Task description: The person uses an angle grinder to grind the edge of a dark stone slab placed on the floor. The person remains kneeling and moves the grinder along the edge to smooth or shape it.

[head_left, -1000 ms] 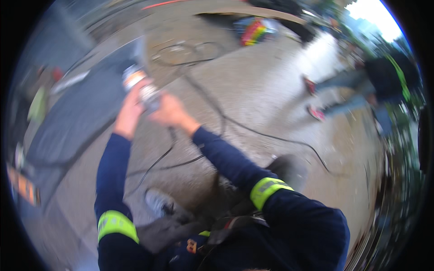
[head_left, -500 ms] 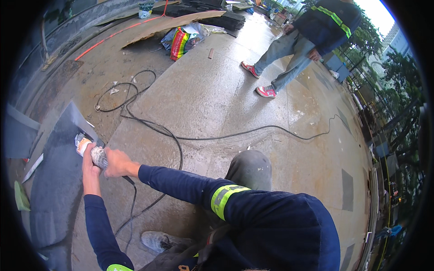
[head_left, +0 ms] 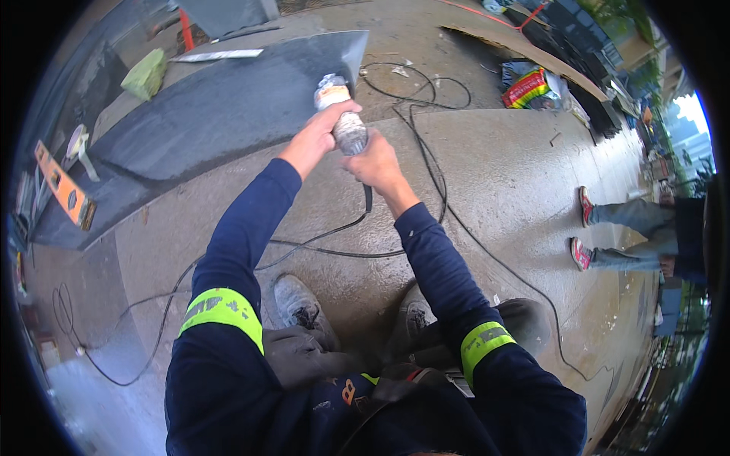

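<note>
Both hands grip a corded power tool (head_left: 350, 135), which looks like an angle grinder with a pale, dusty body. My left hand (head_left: 325, 128) wraps round it near its head. Behind that, my right hand (head_left: 378, 163) closes on the rear end, where the black power cord (head_left: 368, 201) comes out. The tool's head is over the far right end of a long dark grey stone slab (head_left: 228, 99). Its working face is hidden, so I cannot tell whether it touches the stone.
Black cable (head_left: 494, 242) loops across the wet paving (head_left: 502, 167). An orange level-like bar (head_left: 65, 186) and a pale green block (head_left: 144, 74) are at the left. A colourful sack (head_left: 526, 87) lies by a long board (head_left: 525, 47). Another person's legs (head_left: 635, 215) are at the right.
The view has swung left, so slab, tool and hands now appear farther right and higher, with more slab showing. Both hands keep their grip, and the tool remains at the slab's end.
</note>
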Action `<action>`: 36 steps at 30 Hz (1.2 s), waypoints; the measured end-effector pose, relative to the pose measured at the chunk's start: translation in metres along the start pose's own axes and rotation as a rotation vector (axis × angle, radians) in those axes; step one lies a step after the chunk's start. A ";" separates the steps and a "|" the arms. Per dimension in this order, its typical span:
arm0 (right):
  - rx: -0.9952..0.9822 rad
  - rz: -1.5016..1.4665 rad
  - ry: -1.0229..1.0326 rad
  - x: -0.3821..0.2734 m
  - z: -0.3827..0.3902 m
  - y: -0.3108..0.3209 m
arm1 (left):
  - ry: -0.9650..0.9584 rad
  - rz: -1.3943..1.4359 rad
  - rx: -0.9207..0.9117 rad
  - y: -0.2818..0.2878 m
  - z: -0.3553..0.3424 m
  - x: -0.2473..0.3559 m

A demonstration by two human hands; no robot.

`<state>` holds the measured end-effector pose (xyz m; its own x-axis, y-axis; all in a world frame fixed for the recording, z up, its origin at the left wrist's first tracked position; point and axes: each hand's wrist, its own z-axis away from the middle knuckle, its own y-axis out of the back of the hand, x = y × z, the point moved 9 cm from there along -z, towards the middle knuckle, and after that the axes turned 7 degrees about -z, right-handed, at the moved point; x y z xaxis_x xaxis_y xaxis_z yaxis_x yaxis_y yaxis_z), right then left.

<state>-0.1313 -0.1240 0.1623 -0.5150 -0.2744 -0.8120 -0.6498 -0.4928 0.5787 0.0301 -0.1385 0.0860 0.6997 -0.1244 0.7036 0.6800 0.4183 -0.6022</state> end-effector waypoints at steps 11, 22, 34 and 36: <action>0.015 -0.053 0.056 -0.009 0.008 0.012 | -0.027 0.001 0.058 -0.021 0.022 0.010; 0.032 -0.069 0.061 -0.009 0.011 0.011 | -0.022 -0.064 0.102 -0.017 0.022 0.011; -0.057 -0.049 -0.046 0.009 -0.011 -0.013 | 0.031 -0.068 0.115 0.008 0.001 0.002; -0.062 -0.052 -0.044 0.009 -0.013 -0.015 | 0.013 -0.030 0.088 0.007 0.003 0.002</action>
<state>-0.1187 -0.1301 0.1457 -0.5067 -0.2116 -0.8358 -0.6412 -0.5556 0.5294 0.0357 -0.1327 0.0841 0.6823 -0.1495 0.7156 0.6793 0.4915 -0.5450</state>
